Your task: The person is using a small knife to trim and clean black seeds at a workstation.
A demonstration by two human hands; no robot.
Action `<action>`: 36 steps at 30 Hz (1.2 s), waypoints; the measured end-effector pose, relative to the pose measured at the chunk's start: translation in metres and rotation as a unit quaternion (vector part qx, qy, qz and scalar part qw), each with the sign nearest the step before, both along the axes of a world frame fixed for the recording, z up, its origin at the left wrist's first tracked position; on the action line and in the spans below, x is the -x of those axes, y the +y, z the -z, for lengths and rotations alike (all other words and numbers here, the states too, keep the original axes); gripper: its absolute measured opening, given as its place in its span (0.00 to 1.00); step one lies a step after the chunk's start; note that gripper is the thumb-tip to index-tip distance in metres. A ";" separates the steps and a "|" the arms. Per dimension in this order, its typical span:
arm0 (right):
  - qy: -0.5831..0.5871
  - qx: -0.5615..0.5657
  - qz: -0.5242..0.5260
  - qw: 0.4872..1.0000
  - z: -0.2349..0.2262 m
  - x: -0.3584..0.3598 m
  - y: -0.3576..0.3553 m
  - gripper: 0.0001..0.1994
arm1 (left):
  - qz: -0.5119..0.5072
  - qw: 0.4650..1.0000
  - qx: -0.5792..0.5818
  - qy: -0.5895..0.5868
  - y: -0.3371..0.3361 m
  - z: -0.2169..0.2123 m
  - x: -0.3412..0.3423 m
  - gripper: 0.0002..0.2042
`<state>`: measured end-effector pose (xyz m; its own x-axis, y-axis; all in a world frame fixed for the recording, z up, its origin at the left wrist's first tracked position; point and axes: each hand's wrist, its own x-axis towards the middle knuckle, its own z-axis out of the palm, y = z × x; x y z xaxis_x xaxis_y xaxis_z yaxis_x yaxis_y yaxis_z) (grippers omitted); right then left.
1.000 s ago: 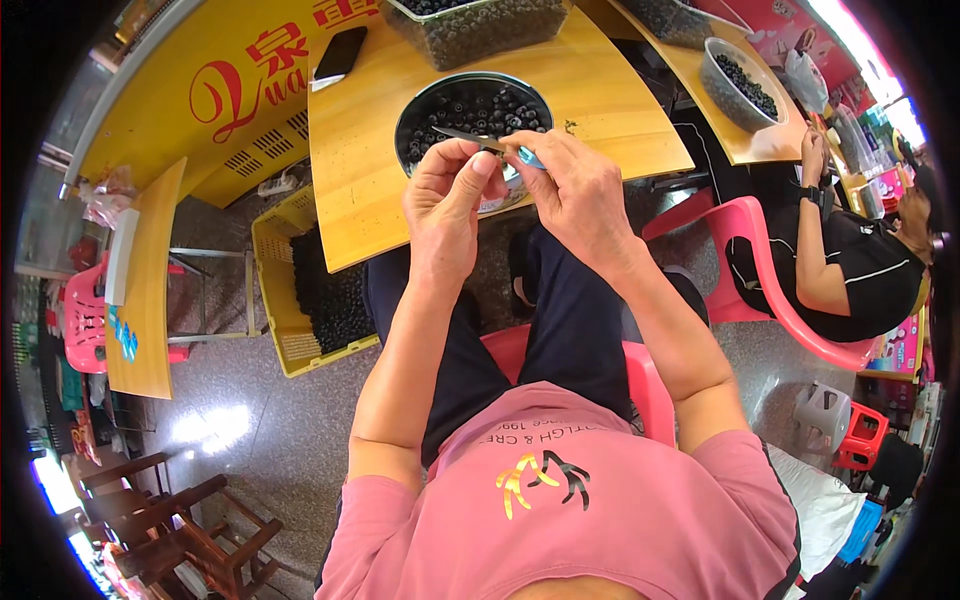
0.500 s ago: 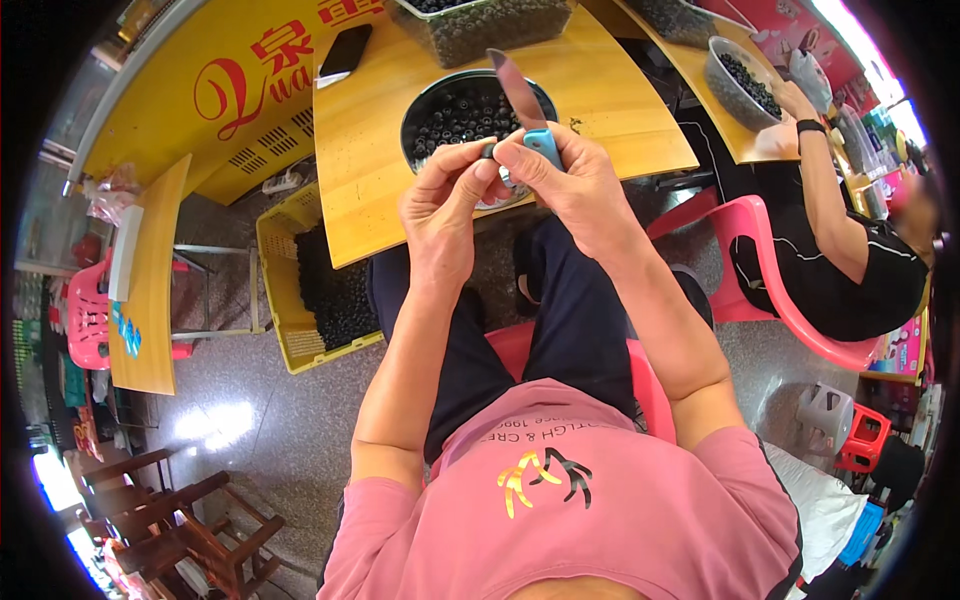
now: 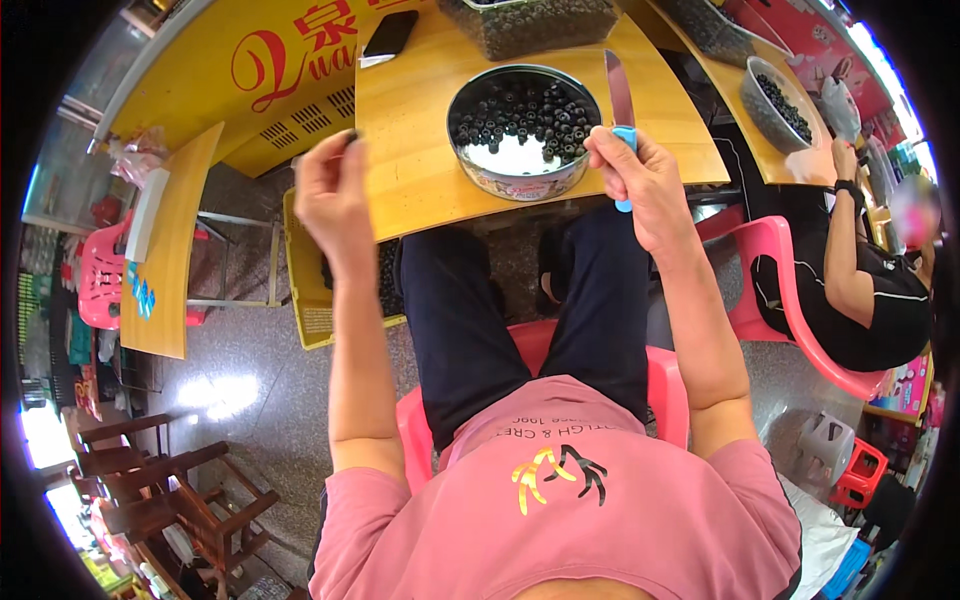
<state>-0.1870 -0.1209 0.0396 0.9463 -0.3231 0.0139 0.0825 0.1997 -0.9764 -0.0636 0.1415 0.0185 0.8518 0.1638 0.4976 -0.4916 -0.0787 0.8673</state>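
Note:
My right hand (image 3: 645,185) grips a knife (image 3: 619,95) by its light-blue handle, with the blade pointing up, just right of a round tin (image 3: 530,186). Inside the tin are many small dark round pieces (image 3: 515,105), and its pale bottom shows at the near side. Off the left edge of the table, my left hand (image 3: 338,205) is raised above a yellow crate (image 3: 305,285). It is slightly blurred, with a small dark piece (image 3: 352,136) at its fingertips. My left arm covers part of the crate, where more dark pieces lie.
The wooden table (image 3: 410,170) carries a phone (image 3: 390,35) and a clear tub of dark pieces (image 3: 535,30) at the back. To the right, another person in black (image 3: 860,290) sits on a pink chair (image 3: 800,315) by a table with a bowl (image 3: 775,110). Wooden stools (image 3: 190,495) stand lower left.
My hands have come apart. The left one has swung left over the crate with a dark piece; the right one has moved right with the knife. The view has shifted slightly.

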 end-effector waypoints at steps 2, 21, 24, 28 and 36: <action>0.012 0.028 0.022 0.999 0.004 0.001 -0.008 0.10 | -0.102 0.983 -0.154 -0.024 0.031 0.002 -0.022 0.09; -0.008 0.053 0.062 0.997 0.008 0.016 -0.019 0.11 | 0.316 0.712 -0.626 -0.027 -0.158 0.021 -0.042 0.10; 0.005 0.056 0.061 0.997 0.012 0.016 -0.025 0.12 | 0.322 0.759 -0.565 -0.032 -0.152 0.021 -0.046 0.10; 0.001 0.055 0.052 0.997 0.013 0.012 -0.021 0.11 | 0.426 0.853 -0.270 0.134 -0.133 -0.001 -0.028 0.11; -0.056 -0.011 0.024 0.998 -0.002 0.000 0.014 0.10 | 0.458 0.872 -0.010 0.173 -0.098 -0.027 0.040 0.10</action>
<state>-0.1873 -0.1064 0.0414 0.9224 -0.3697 0.1118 0.2017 0.2144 -0.9557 -0.1040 0.0435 0.0455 0.7200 -0.6703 0.1795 -0.0644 0.1931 0.9791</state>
